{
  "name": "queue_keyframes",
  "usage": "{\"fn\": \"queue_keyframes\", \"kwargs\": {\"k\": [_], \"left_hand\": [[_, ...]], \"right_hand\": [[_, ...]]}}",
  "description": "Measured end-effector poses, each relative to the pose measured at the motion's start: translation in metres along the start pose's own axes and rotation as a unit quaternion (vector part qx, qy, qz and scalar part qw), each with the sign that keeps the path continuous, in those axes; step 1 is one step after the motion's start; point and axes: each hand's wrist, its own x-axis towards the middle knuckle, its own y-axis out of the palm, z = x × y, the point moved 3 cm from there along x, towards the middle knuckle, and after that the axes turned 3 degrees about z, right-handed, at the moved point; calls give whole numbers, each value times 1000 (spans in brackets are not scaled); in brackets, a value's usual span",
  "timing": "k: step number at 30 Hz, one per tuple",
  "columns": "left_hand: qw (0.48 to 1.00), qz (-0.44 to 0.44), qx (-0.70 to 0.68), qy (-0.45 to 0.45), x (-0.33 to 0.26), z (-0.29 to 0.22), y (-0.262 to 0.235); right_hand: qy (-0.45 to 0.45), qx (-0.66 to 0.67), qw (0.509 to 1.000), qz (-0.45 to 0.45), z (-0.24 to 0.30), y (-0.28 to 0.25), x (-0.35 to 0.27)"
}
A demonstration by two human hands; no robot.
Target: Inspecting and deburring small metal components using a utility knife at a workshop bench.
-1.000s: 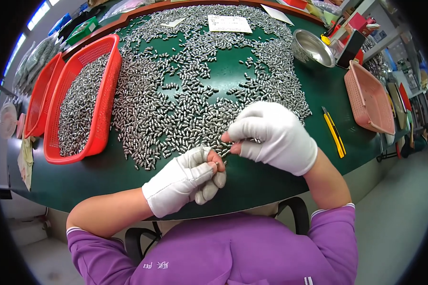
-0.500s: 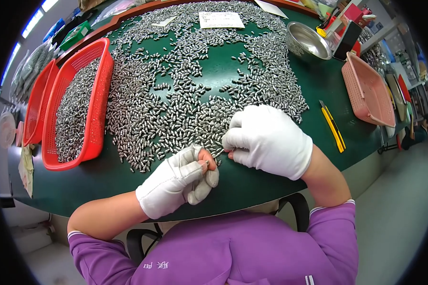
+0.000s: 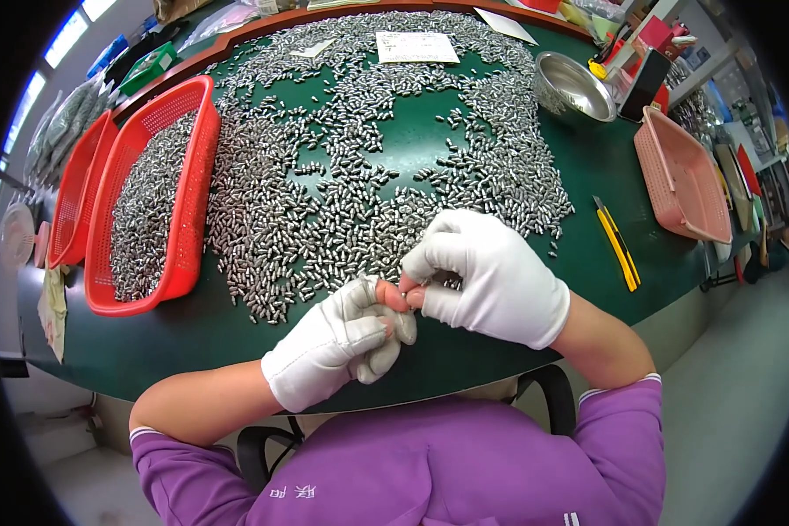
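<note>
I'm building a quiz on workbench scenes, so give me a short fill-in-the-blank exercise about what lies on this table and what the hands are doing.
1. Both hands, the left hand and the right hand, wear white ____.
2. The small silver metal pieces are strewn over a ____ tabletop.
3. The red plastic mesh basket lies on the person's ____ side.
4. The yellow utility knife lies between the right hand and the ____ plastic basket.

Missing words: gloves; green; left; pink

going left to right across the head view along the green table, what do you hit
stacked red baskets → red mesh basket of metal parts → spread of small metal parts → steel bowl → yellow utility knife → pink basket
</note>
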Motion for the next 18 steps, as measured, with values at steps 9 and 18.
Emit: {"fn": "queue_keyframes", "kwargs": {"k": [9,18], "left_hand": [[999,-53,0,12,1,1,4],[998,-56,-21,2,0,0,2]], "right_hand": [[36,142,988,57,2,8,-1],[-7,76,997,23,6,1,1]]}}
